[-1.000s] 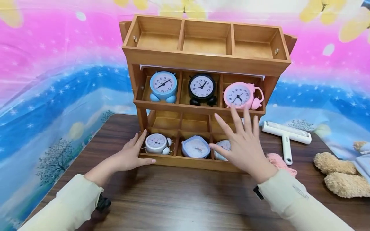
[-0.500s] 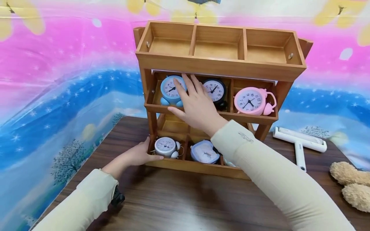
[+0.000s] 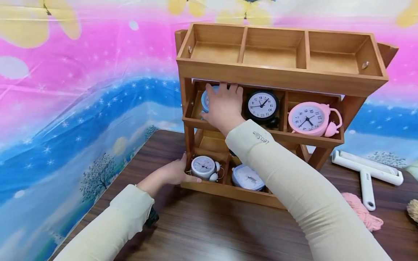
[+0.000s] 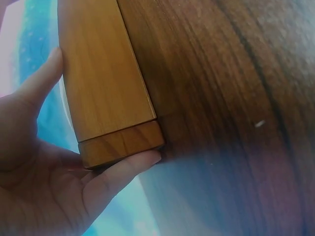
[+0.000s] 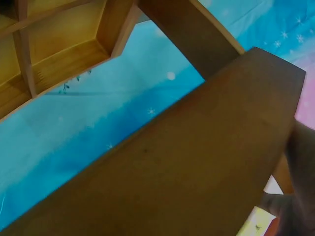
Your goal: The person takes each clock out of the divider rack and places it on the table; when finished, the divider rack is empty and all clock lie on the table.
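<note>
A three-tier wooden shelf point(image 3: 277, 74) stands on the table in the head view. My left hand point(image 3: 174, 172) grips its lower left corner, thumb on the front edge beside a white alarm clock point(image 3: 203, 166); the left wrist view shows the hand point(image 4: 49, 182) around the wooden end. In the middle tier's left compartment, my right hand point(image 3: 225, 107) holds a blue alarm clock point(image 3: 205, 99), its bent fingers covering most of it. To its right sit a black alarm clock point(image 3: 262, 105) and a pink alarm clock point(image 3: 308, 119). A pale lavender clock point(image 3: 249, 177) lies in the bottom tier.
Right of the shelf are a white T-shaped lint roller point(image 3: 367, 168) and pink yarn point(image 3: 361, 214). A tan fluffy item point(image 3: 413, 209) shows at the right edge. Patterned cloth point(image 3: 130, 108) hangs behind the dark wooden table point(image 3: 209, 224).
My right hand has gone from in front of the pink clock left to the blue clock, its spread fingers now bent over it. The left hand stays at the corner; the view has shifted left.
</note>
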